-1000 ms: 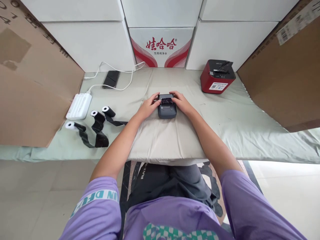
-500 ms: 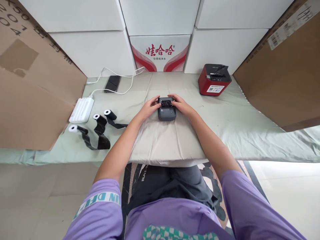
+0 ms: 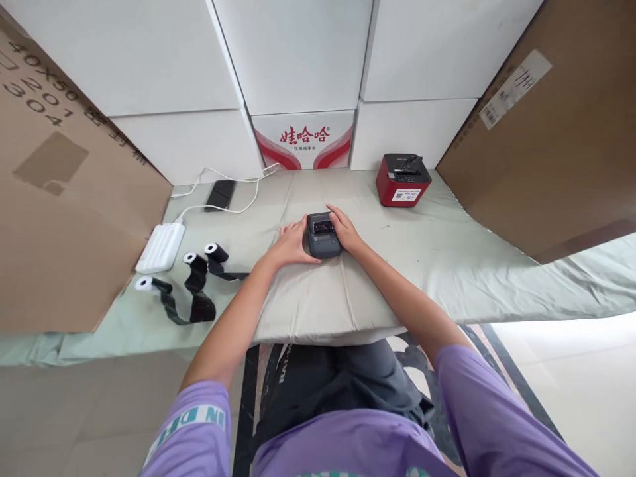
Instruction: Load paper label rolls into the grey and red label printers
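Note:
A small dark grey label printer (image 3: 322, 236) lies on a folded beige cloth (image 3: 322, 298) in the middle of the table. My left hand (image 3: 291, 244) rests against its left side, fingers curled along the edge. My right hand (image 3: 344, 229) clasps its right side, fingers reaching over the top near the dark window. Both hands grip the printer between them.
Three paper rolls with black ribbon (image 3: 191, 285) lie at the left, beside a white power bank (image 3: 159, 246) and a black phone (image 3: 220, 194) on a white cable. A red printer (image 3: 402, 180) stands at the back right. Cardboard panels (image 3: 59, 199) flank both sides; white boxes (image 3: 298, 66) behind.
The head has lifted, so the table looks smaller and farther. My left hand has slid from the printer's top corner down to its left side; my right hand stays on it.

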Demonstrator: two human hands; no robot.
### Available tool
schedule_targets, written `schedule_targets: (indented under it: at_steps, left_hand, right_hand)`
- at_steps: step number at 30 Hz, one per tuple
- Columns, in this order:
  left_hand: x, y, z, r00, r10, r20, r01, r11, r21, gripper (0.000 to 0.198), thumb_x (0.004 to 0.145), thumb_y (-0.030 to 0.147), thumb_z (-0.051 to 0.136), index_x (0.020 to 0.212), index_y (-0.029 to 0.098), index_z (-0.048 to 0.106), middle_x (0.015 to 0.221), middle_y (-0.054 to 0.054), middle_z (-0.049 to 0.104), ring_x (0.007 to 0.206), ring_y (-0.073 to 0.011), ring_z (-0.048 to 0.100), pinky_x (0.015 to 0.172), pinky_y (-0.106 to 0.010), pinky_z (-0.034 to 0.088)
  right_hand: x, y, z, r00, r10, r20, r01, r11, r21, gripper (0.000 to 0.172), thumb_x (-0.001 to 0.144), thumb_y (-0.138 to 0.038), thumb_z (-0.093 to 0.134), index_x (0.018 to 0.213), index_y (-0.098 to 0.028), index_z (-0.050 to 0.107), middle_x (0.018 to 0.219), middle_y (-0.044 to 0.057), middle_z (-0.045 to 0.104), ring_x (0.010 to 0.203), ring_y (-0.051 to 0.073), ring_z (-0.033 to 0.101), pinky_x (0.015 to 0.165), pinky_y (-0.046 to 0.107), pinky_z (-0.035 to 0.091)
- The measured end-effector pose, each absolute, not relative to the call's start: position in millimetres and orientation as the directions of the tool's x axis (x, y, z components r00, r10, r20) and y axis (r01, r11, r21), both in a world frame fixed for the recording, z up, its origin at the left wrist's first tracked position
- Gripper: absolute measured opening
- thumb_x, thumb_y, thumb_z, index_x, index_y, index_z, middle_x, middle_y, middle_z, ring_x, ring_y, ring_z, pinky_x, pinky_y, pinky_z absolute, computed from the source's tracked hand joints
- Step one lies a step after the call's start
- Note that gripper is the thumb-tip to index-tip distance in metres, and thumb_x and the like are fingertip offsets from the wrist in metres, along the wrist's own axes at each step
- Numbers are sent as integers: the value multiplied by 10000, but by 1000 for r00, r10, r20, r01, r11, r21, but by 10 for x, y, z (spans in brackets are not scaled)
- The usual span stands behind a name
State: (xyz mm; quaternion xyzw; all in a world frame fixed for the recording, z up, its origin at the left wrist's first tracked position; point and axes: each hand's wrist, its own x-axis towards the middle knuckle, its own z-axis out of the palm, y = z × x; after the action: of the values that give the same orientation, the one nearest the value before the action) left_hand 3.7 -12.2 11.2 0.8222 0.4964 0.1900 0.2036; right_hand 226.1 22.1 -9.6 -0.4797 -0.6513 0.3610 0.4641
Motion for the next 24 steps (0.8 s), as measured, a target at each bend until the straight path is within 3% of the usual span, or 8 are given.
schedule_targets:
  at_steps: [5,11,18,21,24]
  left_hand:
    - [527,-156,290,433,887,158,688,-439,578,1451,573,596,974,1745,226,202,1674,-216,484,1493,-471,465,1244,-598,308]
    - [1758,-121,311,527,841,124,669,-500,550,1467,611,658,937,1755,206,136,1734,-240,395,1520,-476,429,1207,-576,328]
    - [2476,-175,183,660,751,32,633,-578,515,1494,612,715,886,1757,175,91,1751,-263,361,1526,-494,403,1223,-615,289]
    - [2379,-93,146,646,763,-19,619,-509,599,1479,593,764,870,1753,206,142,1736,-248,401,1569,-512,348,1251,-652,250]
    - [2311,287,197,514,858,-6,495,-290,819,1373,640,790,842,1735,230,233,1782,-207,335,1660,-494,220,1318,-642,163]
  right_hand:
    - [2758,173,141,-80,971,227,192,238,-952,935,860,-948,483,1460,-260,687,1589,70,637,1521,312,531,1355,485,320]
    - [4000,-41,327,30,972,232,323,210,-923,800,890,-858,585,1428,-282,721,1564,64,661,1519,340,538,1351,556,318]
    - [4726,-234,61,163,969,186,446,96,-890,952,821,-951,534,1409,-223,710,1512,138,688,1467,377,584,1311,609,369]
    - [4819,-141,20,185,958,221,495,104,-863,904,882,-892,499,1453,-212,666,1406,156,744,1385,361,644,1284,612,409]
    - [4919,155,99,283,922,266,487,101,-868,847,910,-818,499,1477,-203,629,1441,178,716,1361,367,655,1253,631,442]
